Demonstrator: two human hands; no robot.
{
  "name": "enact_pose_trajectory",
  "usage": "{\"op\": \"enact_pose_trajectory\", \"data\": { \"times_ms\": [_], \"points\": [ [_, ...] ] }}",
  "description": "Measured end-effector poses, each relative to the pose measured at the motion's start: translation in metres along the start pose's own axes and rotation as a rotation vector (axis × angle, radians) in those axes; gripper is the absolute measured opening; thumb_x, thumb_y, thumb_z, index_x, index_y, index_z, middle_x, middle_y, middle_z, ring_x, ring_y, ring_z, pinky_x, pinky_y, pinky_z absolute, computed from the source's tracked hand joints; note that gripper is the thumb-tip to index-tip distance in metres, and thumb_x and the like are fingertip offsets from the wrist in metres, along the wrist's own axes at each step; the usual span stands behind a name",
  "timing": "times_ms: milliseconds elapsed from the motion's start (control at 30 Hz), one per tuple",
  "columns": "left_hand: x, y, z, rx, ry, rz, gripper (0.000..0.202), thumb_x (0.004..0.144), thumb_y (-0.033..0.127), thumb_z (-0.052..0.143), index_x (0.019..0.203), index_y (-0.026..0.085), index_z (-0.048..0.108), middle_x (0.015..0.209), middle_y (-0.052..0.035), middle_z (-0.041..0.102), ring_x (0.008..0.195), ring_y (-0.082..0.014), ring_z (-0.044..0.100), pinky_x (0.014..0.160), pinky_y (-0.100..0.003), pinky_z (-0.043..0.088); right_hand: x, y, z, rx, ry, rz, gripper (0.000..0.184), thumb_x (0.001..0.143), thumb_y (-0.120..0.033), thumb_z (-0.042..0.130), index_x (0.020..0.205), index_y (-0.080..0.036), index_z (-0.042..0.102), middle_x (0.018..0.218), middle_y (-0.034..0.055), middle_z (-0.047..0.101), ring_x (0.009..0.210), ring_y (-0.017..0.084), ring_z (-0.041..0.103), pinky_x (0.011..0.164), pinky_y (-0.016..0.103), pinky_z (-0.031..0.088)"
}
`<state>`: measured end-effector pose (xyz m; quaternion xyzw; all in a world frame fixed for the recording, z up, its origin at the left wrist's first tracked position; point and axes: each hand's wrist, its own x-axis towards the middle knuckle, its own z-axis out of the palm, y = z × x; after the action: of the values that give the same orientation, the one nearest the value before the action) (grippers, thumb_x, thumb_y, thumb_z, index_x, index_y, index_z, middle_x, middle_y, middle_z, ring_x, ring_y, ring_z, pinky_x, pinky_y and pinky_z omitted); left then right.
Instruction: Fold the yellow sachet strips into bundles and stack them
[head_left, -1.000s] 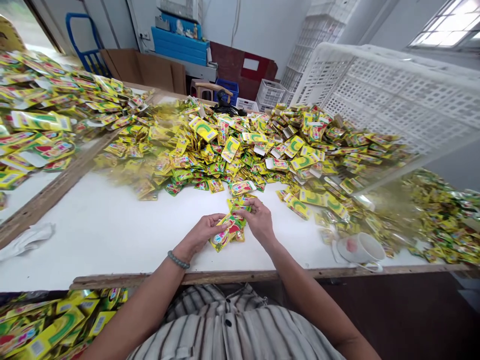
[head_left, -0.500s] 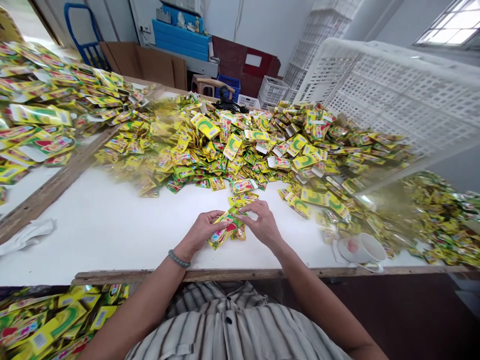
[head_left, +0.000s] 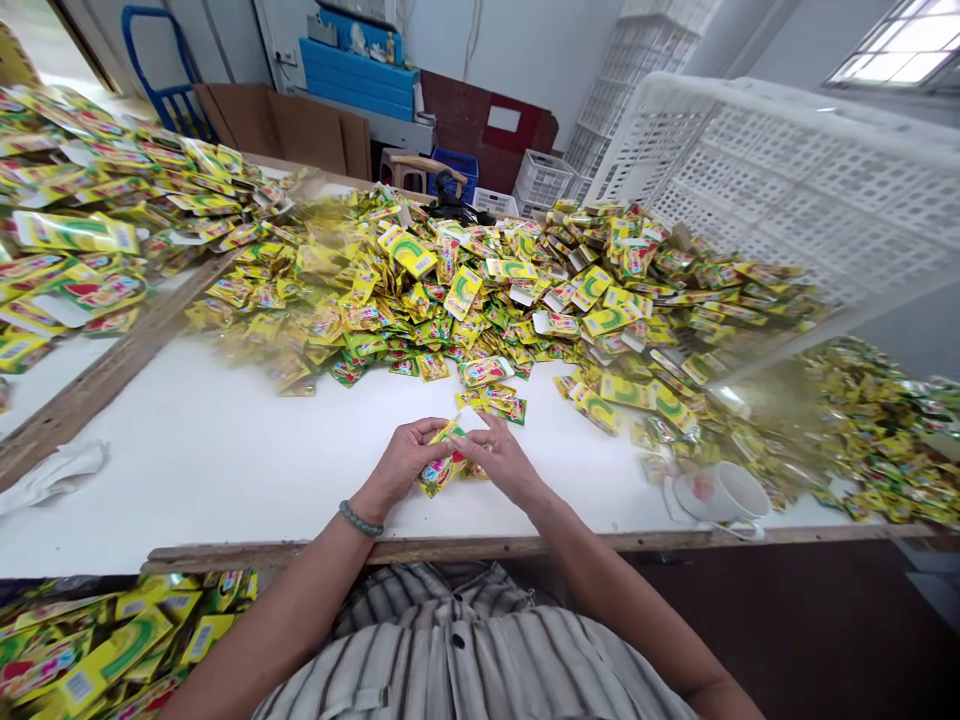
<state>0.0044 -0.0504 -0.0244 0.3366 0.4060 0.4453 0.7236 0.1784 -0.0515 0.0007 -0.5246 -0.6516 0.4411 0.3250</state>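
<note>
A small yellow-green printed carton (head_left: 438, 479) is held low over the white table, slanting up to the right. My left hand (head_left: 401, 460) pinches its left side between thumb and fingers. At the upper end, my right hand (head_left: 504, 460) grips the carton, its thumb across the printed front. A white end flap (head_left: 471, 420) stands out there, by the right fingertips. Just beyond my hands lie a few small shiny sachets (head_left: 504, 404), and another carton (head_left: 485, 372) rests behind them. Part of a sachet shows under my right hand.
A broad heap of sachets and cartons (head_left: 465, 292) spans the table's back. A tilted white crate (head_left: 780, 180) stands at right, near a white mug (head_left: 724, 494). A wooden strip (head_left: 97, 372) and a white cloth (head_left: 56, 475) lie at left. More cartons (head_left: 120, 650) sit below the front edge.
My right hand has moved slightly left and closed round the carton's upper end. The white flap now shows there. My left hand keeps its grip.
</note>
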Motion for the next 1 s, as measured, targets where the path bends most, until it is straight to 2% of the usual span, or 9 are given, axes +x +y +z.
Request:
{"op": "enact_pose_trajectory", "data": {
  "times_ms": [100, 200, 300, 433, 533, 600, 733, 867, 1000],
  "points": [
    [0.0, 0.001, 0.0, 0.004, 0.045, 0.051, 0.065, 0.056, 0.04, 0.089, 0.109, 0.017, 0.058, 0.074, -0.0006, 0.074, 0.063, -0.0184, 0.069, 0.062, -0.028, 0.053, 0.001, 0.004, 0.005, 0.103, 0.14, -0.022, 0.034, 0.082, -0.055, 0.065, 0.095, -0.026, 0.076, 0.124, 0.0083, 0.061, 0.124, 0.029, 0.049, 0.098, 0.045, 0.044],
    [0.001, 0.002, 0.001, 0.009, 0.103, 0.153, 0.075, 0.061, 0.042, 0.086, 0.122, 0.023, 0.046, 0.073, 0.0031, 0.071, 0.059, -0.0158, 0.067, 0.056, -0.024, 0.051, 0.002, 0.009, 0.008, 0.169, 0.261, -0.076, 0.034, 0.08, -0.048, 0.068, 0.106, -0.026, 0.072, 0.12, 0.0085, 0.062, 0.11, 0.025, 0.057, 0.085, 0.036, 0.05],
    [0.0, 0.003, 0.0, 0.069, 0.08, 0.221, 0.064, 0.068, 0.041, 0.082, 0.119, 0.023, 0.048, 0.079, 0.0033, 0.068, 0.063, -0.0136, 0.065, 0.059, -0.023, 0.051, 0.003, 0.012, 0.012, 0.188, 0.169, -0.091, 0.028, 0.082, -0.046, 0.066, 0.097, -0.024, 0.075, 0.099, 0.0065, 0.067, 0.092, 0.022, 0.061, 0.078, 0.033, 0.05],
    [-0.001, 0.002, -0.004, 0.197, -0.01, 0.208, 0.05, 0.07, 0.042, 0.08, 0.11, 0.02, 0.058, 0.078, 0.0021, 0.067, 0.068, -0.0137, 0.064, 0.063, -0.023, 0.049, 0.004, 0.014, 0.013, 0.189, 0.06, -0.042, 0.028, 0.083, -0.048, 0.063, 0.086, -0.023, 0.074, 0.077, 0.002, 0.065, 0.074, 0.018, 0.058, 0.072, 0.032, 0.049],
    [0.0, 0.003, -0.004, 0.164, -0.027, 0.161, 0.051, 0.068, 0.043, 0.081, 0.106, 0.02, 0.059, 0.075, 0.0027, 0.066, 0.063, -0.0129, 0.062, 0.059, -0.022, 0.047, 0.003, 0.014, 0.01, 0.258, 0.054, 0.005, 0.036, 0.08, -0.049, 0.066, 0.106, -0.024, 0.069, 0.072, -0.0008, 0.064, 0.068, 0.016, 0.057, 0.068, 0.031, 0.049],
    [0.001, 0.003, -0.004, 0.109, -0.021, 0.139, 0.052, 0.067, 0.045, 0.081, 0.105, 0.02, 0.057, 0.073, 0.0032, 0.066, 0.06, -0.0123, 0.062, 0.057, -0.022, 0.046, 0.003, 0.013, 0.009, 0.219, 0.083, -0.012, 0.041, 0.079, -0.045, 0.068, 0.116, -0.026, 0.067, 0.082, 0.001, 0.069, 0.071, 0.018, 0.059, 0.071, 0.033, 0.05],
    [0.001, 0.002, -0.004, 0.036, 0.015, 0.116, 0.056, 0.067, 0.048, 0.08, 0.105, 0.023, 0.048, 0.067, 0.0054, 0.066, 0.052, -0.0104, 0.058, 0.051, -0.02, 0.042, 0.0, 0.006, 0.007, 0.076, 0.149, -0.13, 0.027, 0.078, -0.039, 0.07, 0.102, -0.028, 0.075, 0.106, 0.0055, 0.073, 0.097, 0.025, 0.062, 0.084, 0.038, 0.049],
    [0.0, 0.001, -0.005, 0.065, 0.013, 0.103, 0.059, 0.067, 0.052, 0.079, 0.104, 0.023, 0.043, 0.06, 0.0075, 0.063, 0.047, -0.0108, 0.055, 0.047, -0.02, 0.039, 0.001, -0.002, 0.004, 0.18, 0.106, -0.054, 0.024, 0.084, -0.044, 0.063, 0.087, -0.025, 0.076, 0.095, 0.0047, 0.074, 0.092, 0.023, 0.065, 0.081, 0.037, 0.05],
    [0.0, -0.002, -0.006, 0.142, 0.023, 0.126, 0.059, 0.067, 0.055, 0.077, 0.103, 0.023, 0.043, 0.055, 0.0096, 0.058, 0.045, -0.0111, 0.054, 0.046, -0.02, 0.036, 0.004, -0.003, 0.004, 0.231, 0.057, 0.002, 0.019, 0.073, -0.041, 0.075, 0.077, -0.023, 0.075, 0.085, 0.0036, 0.074, 0.083, 0.021, 0.065, 0.074, 0.034, 0.05]
  ]
}}
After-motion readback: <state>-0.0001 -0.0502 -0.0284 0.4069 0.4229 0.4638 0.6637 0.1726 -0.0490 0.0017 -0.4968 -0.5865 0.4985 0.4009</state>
